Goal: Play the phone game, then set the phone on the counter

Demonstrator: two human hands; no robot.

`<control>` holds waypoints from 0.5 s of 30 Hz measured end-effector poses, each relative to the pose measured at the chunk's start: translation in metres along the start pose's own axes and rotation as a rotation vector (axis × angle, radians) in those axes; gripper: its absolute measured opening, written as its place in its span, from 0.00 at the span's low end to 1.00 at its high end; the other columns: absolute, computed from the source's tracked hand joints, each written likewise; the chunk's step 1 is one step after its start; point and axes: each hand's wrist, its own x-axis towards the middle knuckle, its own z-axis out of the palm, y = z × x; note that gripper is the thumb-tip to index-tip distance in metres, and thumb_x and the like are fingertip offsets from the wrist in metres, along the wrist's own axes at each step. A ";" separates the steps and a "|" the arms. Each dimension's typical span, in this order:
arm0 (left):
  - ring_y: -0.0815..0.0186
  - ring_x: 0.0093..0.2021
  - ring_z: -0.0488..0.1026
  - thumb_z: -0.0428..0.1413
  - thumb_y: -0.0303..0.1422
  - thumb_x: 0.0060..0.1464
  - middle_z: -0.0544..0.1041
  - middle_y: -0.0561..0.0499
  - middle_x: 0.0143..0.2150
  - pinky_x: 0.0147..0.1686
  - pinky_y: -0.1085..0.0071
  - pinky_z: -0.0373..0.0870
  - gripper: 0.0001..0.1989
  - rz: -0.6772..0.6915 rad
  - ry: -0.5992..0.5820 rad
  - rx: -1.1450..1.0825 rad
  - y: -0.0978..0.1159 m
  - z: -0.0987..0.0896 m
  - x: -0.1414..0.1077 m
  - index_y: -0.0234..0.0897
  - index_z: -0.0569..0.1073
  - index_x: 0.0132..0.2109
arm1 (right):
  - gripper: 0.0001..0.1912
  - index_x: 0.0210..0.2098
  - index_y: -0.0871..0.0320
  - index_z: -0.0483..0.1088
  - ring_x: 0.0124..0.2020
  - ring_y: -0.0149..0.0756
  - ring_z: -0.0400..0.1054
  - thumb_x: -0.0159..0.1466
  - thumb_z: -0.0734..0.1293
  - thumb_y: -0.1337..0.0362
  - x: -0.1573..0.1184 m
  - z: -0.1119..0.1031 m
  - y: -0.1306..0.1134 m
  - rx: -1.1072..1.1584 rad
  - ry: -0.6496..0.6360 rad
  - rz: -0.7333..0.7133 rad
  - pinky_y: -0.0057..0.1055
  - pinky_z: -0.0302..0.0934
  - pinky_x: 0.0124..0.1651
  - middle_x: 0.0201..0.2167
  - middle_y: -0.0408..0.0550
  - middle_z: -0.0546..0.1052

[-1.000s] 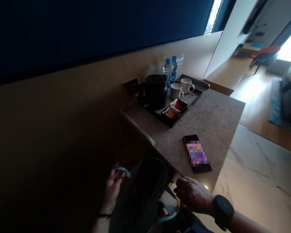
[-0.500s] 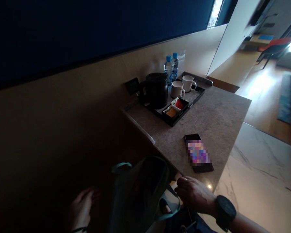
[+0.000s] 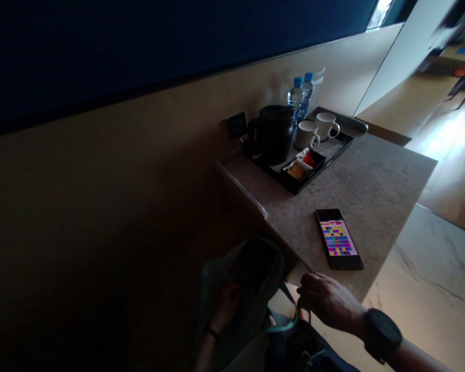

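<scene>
A dark green fabric bag (image 3: 251,279) hangs open below the counter's near corner. My left hand (image 3: 225,305) reaches into its mouth, fingers partly hidden in the dim cloth. My right hand (image 3: 327,302), with a black watch on the wrist, grips the bag's teal strap (image 3: 284,323) at the right side of the opening. A phone (image 3: 339,239) with a lit, coloured grid on its screen lies flat on the stone counter (image 3: 375,186), just beyond my right hand.
A black tray (image 3: 335,150) at the counter's far end carries a black kettle (image 3: 275,134), two white mugs (image 3: 308,135), sachets (image 3: 302,163) and two water bottles (image 3: 300,95). A wall socket (image 3: 236,125) sits behind. Left side is dark; pale marble floor (image 3: 430,279) lies to the right.
My left hand let go of the bag's rim, dropped away to the left, then went into the bag's opening. The view shifted left, so the counter sits further right.
</scene>
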 end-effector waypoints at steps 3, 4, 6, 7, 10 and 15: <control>0.58 0.41 0.75 0.46 0.31 0.52 0.79 0.42 0.39 0.41 0.63 0.70 0.14 -0.015 0.005 0.112 -0.007 0.002 -0.003 0.33 0.76 0.38 | 0.20 0.35 0.60 0.70 0.33 0.37 0.62 0.73 0.50 0.67 -0.008 0.001 0.004 -0.052 0.025 -0.032 0.33 0.59 0.36 0.33 0.51 0.68; 0.58 0.43 0.75 0.46 0.30 0.52 0.79 0.43 0.40 0.44 0.64 0.69 0.13 -0.025 0.020 0.122 -0.010 0.002 -0.005 0.34 0.76 0.37 | 0.19 0.35 0.60 0.70 0.33 0.37 0.63 0.73 0.50 0.68 -0.012 0.001 0.006 -0.074 0.038 -0.059 0.33 0.59 0.36 0.33 0.51 0.68; 0.59 0.47 0.73 0.47 0.28 0.53 0.79 0.44 0.43 0.49 0.64 0.66 0.13 -0.041 0.039 0.155 -0.017 0.003 -0.007 0.35 0.76 0.36 | 0.19 0.36 0.59 0.70 0.34 0.37 0.64 0.73 0.50 0.69 -0.018 0.000 0.010 -0.130 0.072 -0.126 0.33 0.61 0.37 0.35 0.52 0.70; 0.60 0.48 0.73 0.47 0.27 0.53 0.78 0.44 0.44 0.51 0.65 0.65 0.13 -0.050 0.044 0.168 -0.020 0.003 -0.008 0.35 0.76 0.36 | 0.18 0.37 0.59 0.70 0.36 0.37 0.65 0.73 0.51 0.70 -0.020 -0.001 0.013 -0.164 0.092 -0.161 0.33 0.61 0.37 0.37 0.52 0.70; 0.60 0.48 0.73 0.47 0.26 0.54 0.78 0.43 0.45 0.50 0.65 0.64 0.13 -0.083 0.053 0.196 -0.031 0.004 -0.013 0.34 0.77 0.39 | 0.16 0.40 0.59 0.69 0.39 0.37 0.66 0.74 0.52 0.67 -0.023 -0.007 0.019 -0.261 0.158 -0.232 0.32 0.63 0.38 0.39 0.53 0.71; 0.56 0.44 0.73 0.48 0.28 0.54 0.78 0.42 0.40 0.48 0.60 0.64 0.13 -0.125 0.071 0.183 -0.046 0.007 -0.023 0.34 0.78 0.37 | 0.18 0.37 0.58 0.71 0.37 0.37 0.68 0.74 0.51 0.65 -0.018 -0.018 0.019 -0.342 0.221 -0.338 0.34 0.63 0.39 0.35 0.50 0.73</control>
